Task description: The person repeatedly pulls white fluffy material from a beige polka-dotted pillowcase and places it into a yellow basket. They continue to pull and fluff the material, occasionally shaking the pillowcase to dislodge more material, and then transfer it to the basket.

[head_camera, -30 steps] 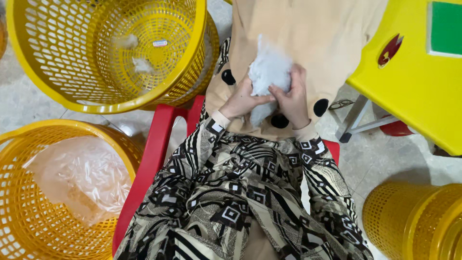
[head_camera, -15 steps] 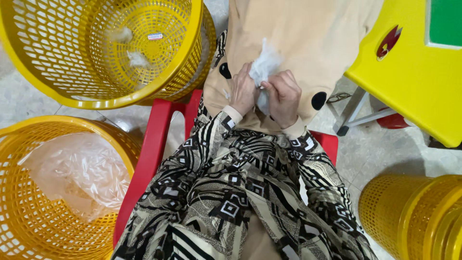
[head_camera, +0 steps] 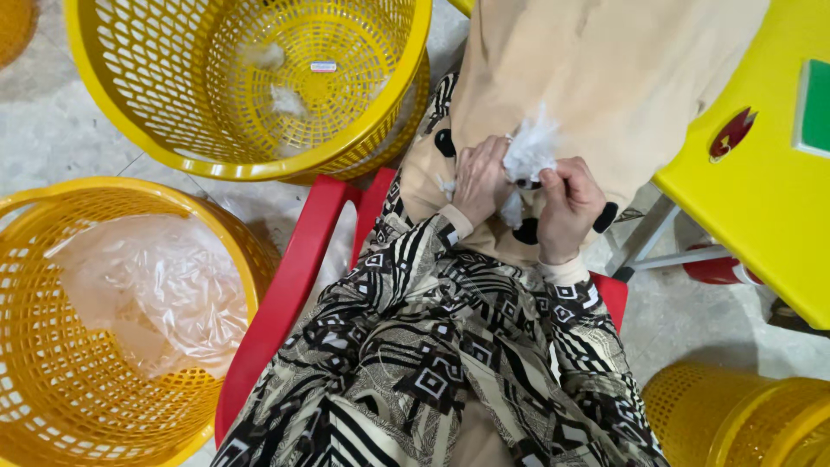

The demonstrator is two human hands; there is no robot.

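Both hands (head_camera: 523, 195) pinch white fluff (head_camera: 529, 153) (crumpled).

White stuffing (head_camera: 529, 154) against a beige toy (head_camera: 605, 78) with black spots, black-and-cream geometric patterned sleeves (head_camera: 415, 346), a red chair (head_camera: 294, 285), yellow baskets (head_camera: 251, 86) left and far, yellow table (head_camera: 761, 199) right.

Three yellow baskets: one (head_camera: 251, 86) at eleven o'clock, one (head_camera: 112, 320) at eight, one (head_camera: 735, 415) at five. Two hands, left (head_camera: 482, 182) and right (head_camera: 566, 207), at centre.
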